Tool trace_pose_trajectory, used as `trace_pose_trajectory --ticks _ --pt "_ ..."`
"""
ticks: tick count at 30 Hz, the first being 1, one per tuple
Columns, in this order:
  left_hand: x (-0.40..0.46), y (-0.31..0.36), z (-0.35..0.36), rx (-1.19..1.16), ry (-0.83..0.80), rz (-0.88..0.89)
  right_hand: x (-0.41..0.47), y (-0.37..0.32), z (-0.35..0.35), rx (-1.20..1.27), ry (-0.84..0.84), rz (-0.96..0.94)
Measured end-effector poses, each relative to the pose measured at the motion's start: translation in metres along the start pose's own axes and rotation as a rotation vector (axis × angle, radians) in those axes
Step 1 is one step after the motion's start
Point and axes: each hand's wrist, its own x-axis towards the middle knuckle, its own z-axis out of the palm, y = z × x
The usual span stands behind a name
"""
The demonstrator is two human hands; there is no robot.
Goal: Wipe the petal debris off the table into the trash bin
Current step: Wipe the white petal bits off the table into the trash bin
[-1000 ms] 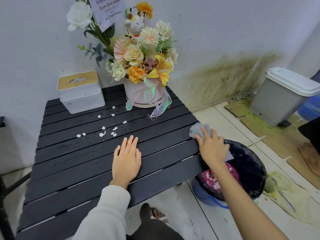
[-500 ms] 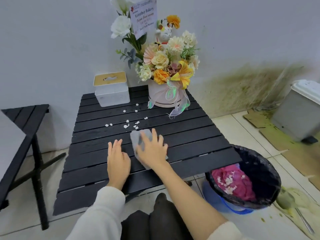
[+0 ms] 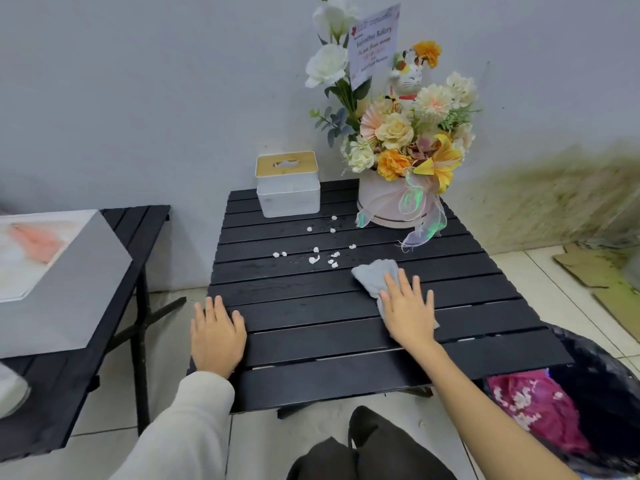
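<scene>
**Two flat palms, petals beyond the cloth**

Both hands lie open on the black slatted table [image 3: 311,344]. The right hand [image 3: 408,308] presses flat on a grey cloth [image 3: 372,273], fingers spread, clasping nothing. White petal debris [image 3: 323,258] is scattered just beyond and left of that cloth, toward the tissue box [image 3: 287,188] and flower arrangement [image 3: 401,147]. The left hand [image 3: 216,336] rests palm-down at the table's near-left edge. A black-lined trash bin [image 3: 588,372] sits below and right of the right hand.
</scene>
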Motion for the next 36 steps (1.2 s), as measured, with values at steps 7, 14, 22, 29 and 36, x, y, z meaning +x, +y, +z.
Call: trace_pose_trajectory --ticks 7,14,22,29,36 --pt "0.002 -0.004 0.009 0.029 0.024 0.002 -0.008 -0.029 0.003 0.290 0.180 -0.090" --pt "0.007 -0.008 0.012 0.042 0.014 0.027 0.002 -0.203 0.015 0.611 0.079 -0.488" --pt "0.012 -0.009 0.014 0.079 0.014 -0.022 0.042 -0.267 0.079 0.060 -0.076 -0.493" --pt "0.011 -0.011 0.019 0.040 0.074 -0.014 0.042 -0.234 0.073 0.049 0.076 -0.384" --pt "0.008 -0.010 0.016 0.065 0.095 -0.016 0.040 -0.111 0.034 0.043 0.203 -0.030"
